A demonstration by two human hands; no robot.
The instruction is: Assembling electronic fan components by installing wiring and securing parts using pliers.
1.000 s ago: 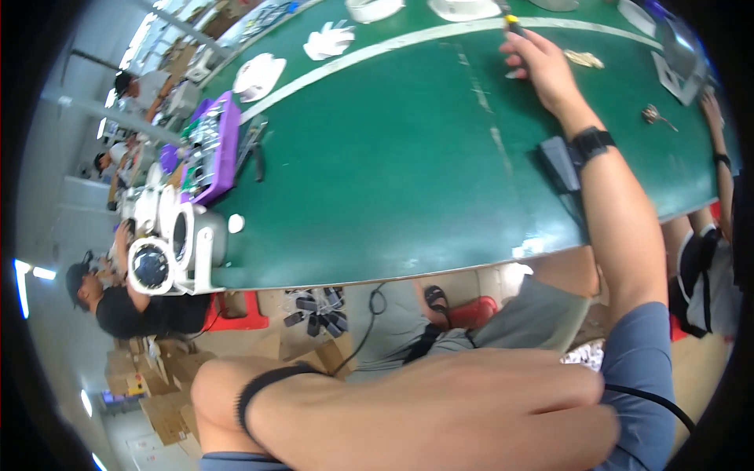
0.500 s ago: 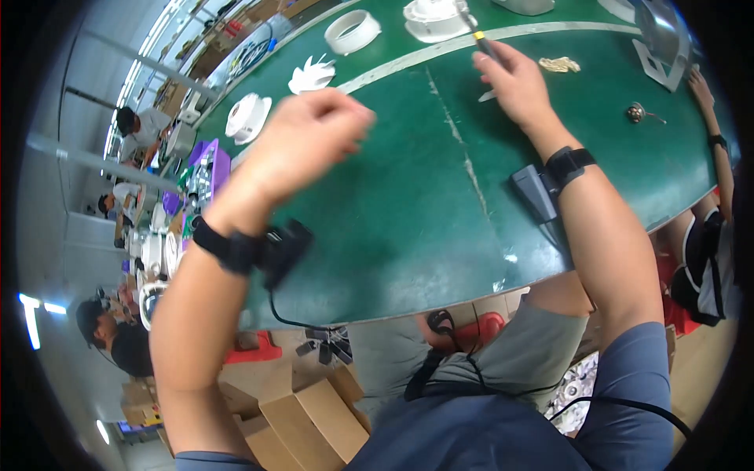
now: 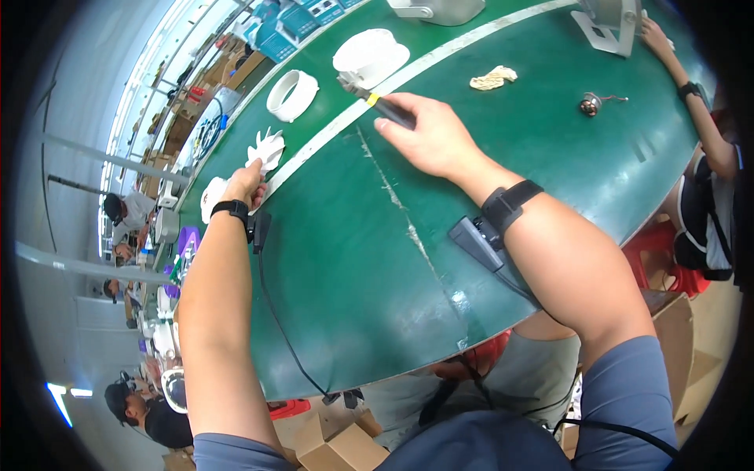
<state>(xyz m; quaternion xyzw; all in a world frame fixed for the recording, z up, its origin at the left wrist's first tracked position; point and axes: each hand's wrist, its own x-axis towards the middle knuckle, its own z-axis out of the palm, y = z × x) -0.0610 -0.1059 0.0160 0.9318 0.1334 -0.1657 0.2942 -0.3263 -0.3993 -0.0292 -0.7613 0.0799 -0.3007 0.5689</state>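
My left hand [image 3: 244, 185] is at the far left of the table, its fingers closed on the edge of a white fan wheel [image 3: 268, 149] with several blades. My right hand [image 3: 433, 135] is wrapped around the dark handle of a pair of pliers [image 3: 393, 111] with a yellow band. The metal tip of the pliers points left and away from me, in front of a white round housing [image 3: 369, 59]. Another white round part [image 3: 210, 198] stands just left of my left hand, partly hidden by it.
A white ring [image 3: 292, 96] stands beyond the pale strip on the green table [image 3: 353, 298]. At right lie a crumpled cream cloth [image 3: 493, 78] and a small motor with wires [image 3: 591, 104]. Another person's arm [image 3: 682, 78] reaches in beside a grey bracketed housing [image 3: 606, 30].
My left hand has moved out to the left and taken hold of the fan wheel. The right hand still holds the pliers, now nearer the white housing. The view has shifted.
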